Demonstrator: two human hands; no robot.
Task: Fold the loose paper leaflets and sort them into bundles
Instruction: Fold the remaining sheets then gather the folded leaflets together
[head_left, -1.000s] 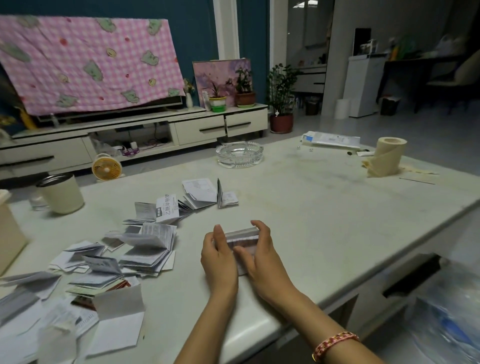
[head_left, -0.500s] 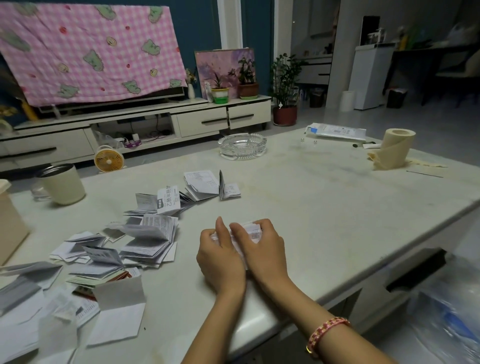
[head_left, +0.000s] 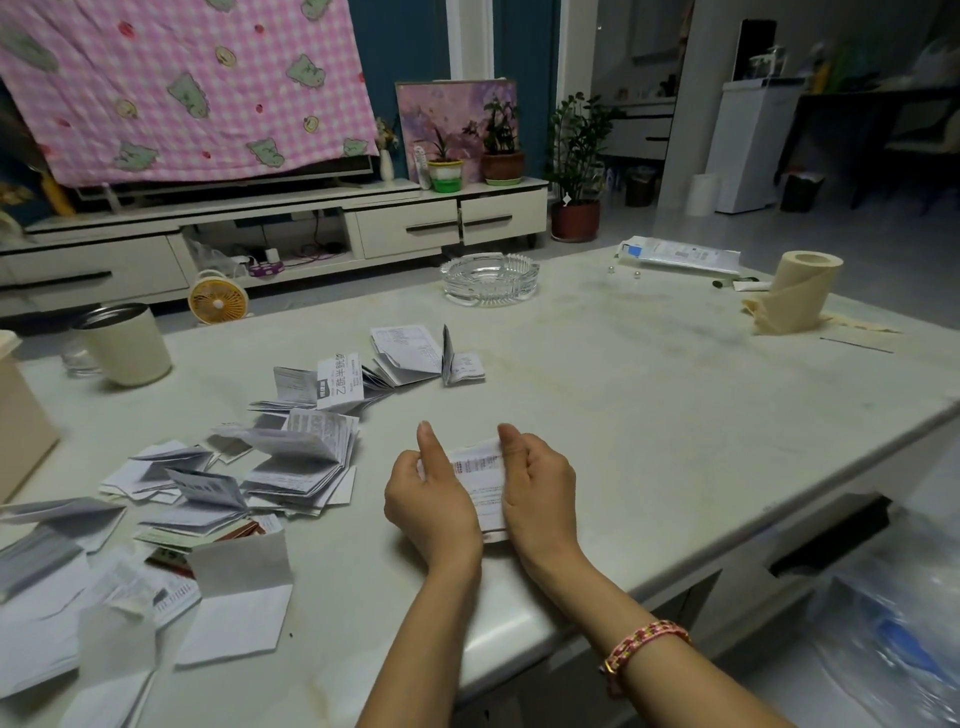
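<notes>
Square the edges of the printed leaflet (head_left: 480, 478) pinched at its sides between left hand (head_left: 431, 499) and right hand (head_left: 540, 493) at the table (head_left: 649, 415), then crease firmly before passing to the folded bundles (head_left: 291, 462) left of the hands.

Dim indoor light; edges warped (lower-right corner blurred).

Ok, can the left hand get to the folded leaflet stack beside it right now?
Probably yes, once it lets go: the left hand grips a leaflet together with the right hand, but only bare table lies between it and the folded stack nearby.
</notes>
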